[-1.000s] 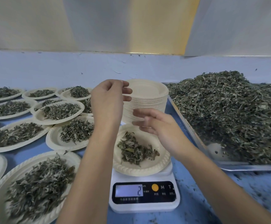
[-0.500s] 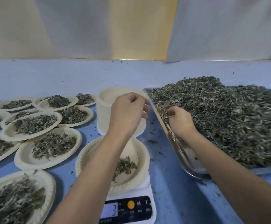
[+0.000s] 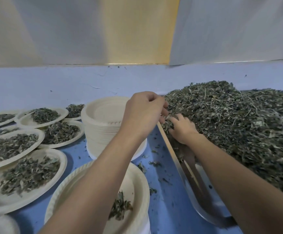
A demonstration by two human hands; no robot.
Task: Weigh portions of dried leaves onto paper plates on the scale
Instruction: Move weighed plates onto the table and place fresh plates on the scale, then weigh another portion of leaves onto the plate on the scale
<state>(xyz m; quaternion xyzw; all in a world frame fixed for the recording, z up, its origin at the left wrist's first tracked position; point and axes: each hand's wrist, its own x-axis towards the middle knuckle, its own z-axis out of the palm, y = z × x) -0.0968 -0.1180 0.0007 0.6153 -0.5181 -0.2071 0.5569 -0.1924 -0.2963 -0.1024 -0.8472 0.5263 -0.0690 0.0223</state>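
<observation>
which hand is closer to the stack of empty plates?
Left. The left hand hovers over the right rim of the stack of empty plates; the right hand is farther right, in the leaf pile.

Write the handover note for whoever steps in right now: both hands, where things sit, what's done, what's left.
Right hand is buried in the dried leaf pile on the metal tray, grabbing leaves. Left hand hovers curled at the pile's edge, above the stack of empty plates. The plate being filled holds only a few leaves; the scale is out of view. Filled plates lie at left. Left: top up, check the weight, set aside, repeat.
</observation>
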